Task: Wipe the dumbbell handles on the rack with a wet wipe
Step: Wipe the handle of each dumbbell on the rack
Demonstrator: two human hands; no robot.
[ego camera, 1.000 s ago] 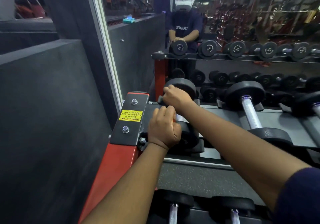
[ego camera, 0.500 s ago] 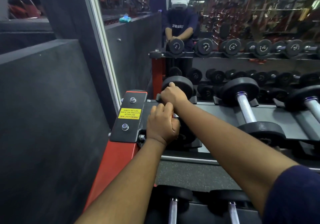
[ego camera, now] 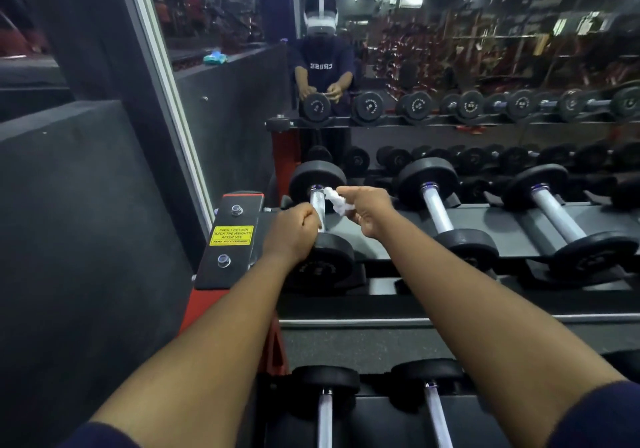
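**Wipe held beside the end dumbbell's handle**

A wall mirror rises behind the rack and reflects the rows of weights. On the rack's top shelf three dumbbells lie side by side, handles running from the front edge to the back. The end dumbbell sits at the shelf's left edge, just beside the black end plate. A second dumbbell and a third dumbbell lie to its right, apart from each other. Two more dumbbells rest at the left end of the lower shelf.

The left hand is a fist, fingers curled tight round the near part of the end dumbbell's handle. The right hand hovers above the shelf just right of that handle, its thumb and forefinger pinched together on the wet wipe, the other fingers folded in. The wipe is a crumpled white wad beside the handle's far end; whether it touches the metal cannot be told. A yellow sticker sits on the end plate.
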